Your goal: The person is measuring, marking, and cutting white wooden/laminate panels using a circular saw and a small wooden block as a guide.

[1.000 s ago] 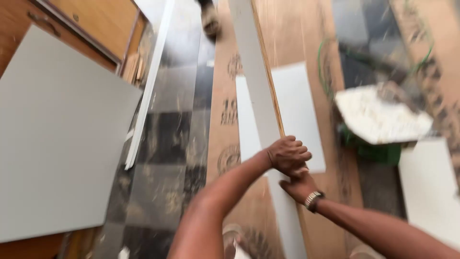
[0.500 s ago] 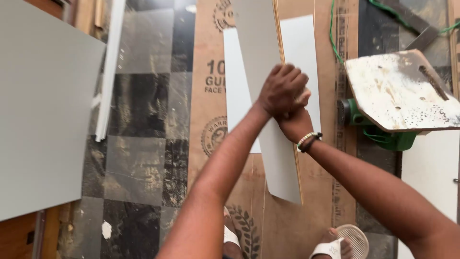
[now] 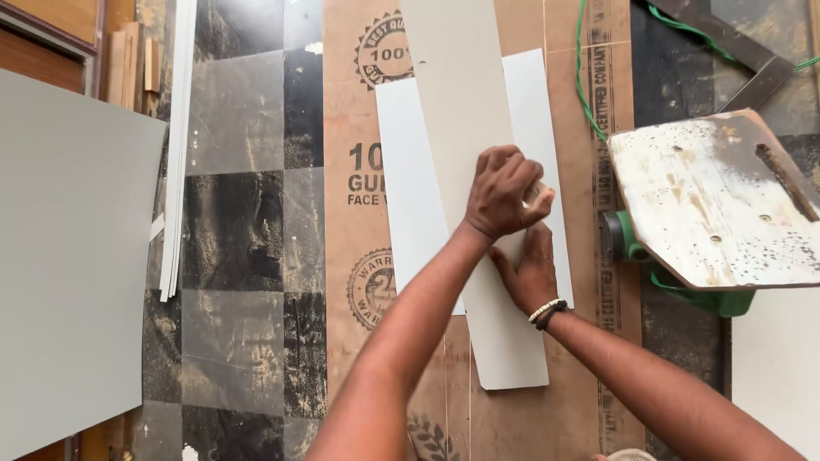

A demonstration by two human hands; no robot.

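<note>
I see the long grey laminate strip [image 3: 478, 213] lying lengthwise over a white sheet [image 3: 410, 188] on the brown plywood board [image 3: 359, 128]. My left hand [image 3: 504, 192] sits on the strip, fingers [image 3: 500, 162] curled closed around a small pale block [image 3: 538, 195]. My right hand [image 3: 531, 273] lies just below it, fingers flat and open, pressing the strip. A green-based power tool [image 3: 709, 205] stands to the right.

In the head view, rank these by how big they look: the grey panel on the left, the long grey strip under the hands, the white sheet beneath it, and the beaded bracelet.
1. Grey panel, cut off by the frame
2. Long grey strip and white sheet: look similar, both partly hidden, so unranked
3. Beaded bracelet, smallest
</note>
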